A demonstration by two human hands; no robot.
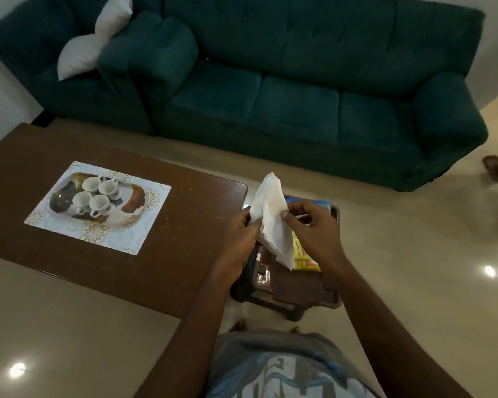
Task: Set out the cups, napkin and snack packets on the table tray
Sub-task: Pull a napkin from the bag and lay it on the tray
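Observation:
A white paper napkin (273,219) hangs crumpled between both hands, above a brown plastic stool (293,285). My left hand (242,234) pinches its left edge and my right hand (311,225) grips its right side. Under the napkin on the stool lie a yellow snack packet (304,258) and a blue packet (308,203), both partly hidden. On the brown table (184,239) to the left, a patterned tray (127,208) rests on a white floral mat (144,231). Several white cups (97,195) stand grouped on the tray.
A dark green sofa (299,90) with white cushions (81,53) spans the back. Glossy beige floor tiles surround the table and stool. Another person's foot (493,166) shows at the right edge. My own toes appear below the stool.

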